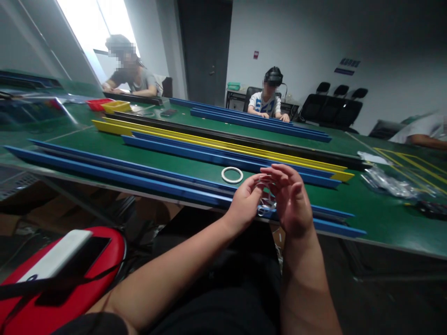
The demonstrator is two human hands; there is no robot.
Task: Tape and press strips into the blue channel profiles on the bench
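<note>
My left hand [245,203] is closed, thumb and fingers pinching a tangle of thin, curled white strip [267,203]. Facing it, my right hand [294,204] is open, with its fingers stretched out and slightly bent around the far side of the tangle; whether it touches the strip I cannot tell. Just beyond my left hand, a flat white ring [232,175], like a nearly used-up tape roll, lies on the green table. A long blue channel-shaped rail [139,179] runs along the near table edge, passing behind and below both hands.
Farther in lie a blue rail [209,155], a yellow rail [244,151] and a black rail [296,151]. Clear plastic bags [387,184] are at the right. Two people sit across the green table [394,223]; a third person's arm shows at far right. A red stool [108,251] carries a white box [59,253].
</note>
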